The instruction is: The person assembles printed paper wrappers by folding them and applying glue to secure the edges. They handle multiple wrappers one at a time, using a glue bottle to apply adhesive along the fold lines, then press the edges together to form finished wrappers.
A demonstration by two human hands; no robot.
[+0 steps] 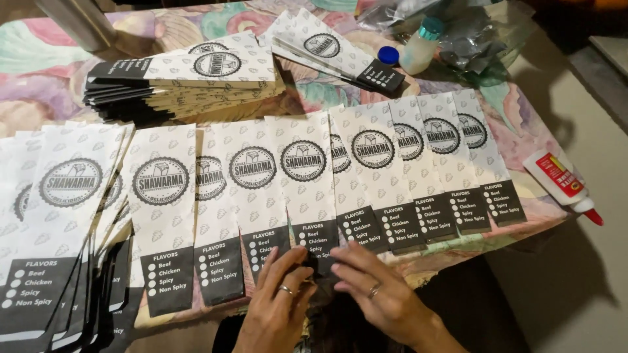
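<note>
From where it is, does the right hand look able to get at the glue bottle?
Probably yes: the glue bottle lies uncovered at the table edge, right of the right hand, with only flat paper bags between.

A home setting: a table point(523, 140) under a floral cloth, spread with printed paper bags point(304, 180) and a glue bottle point(564, 185).

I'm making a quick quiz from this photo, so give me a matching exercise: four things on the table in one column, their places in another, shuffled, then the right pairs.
Things:
1. glue bottle
2. stack of paper bags
3. blue cap
4. hands

Places:
A. bottom centre, at the dark ends of the fanned bags
B. far right edge of the table
C. far left, behind the fanned row
D. far side, beside a small pale bottle

Pairs: 1-B, 2-C, 3-D, 4-A
</note>
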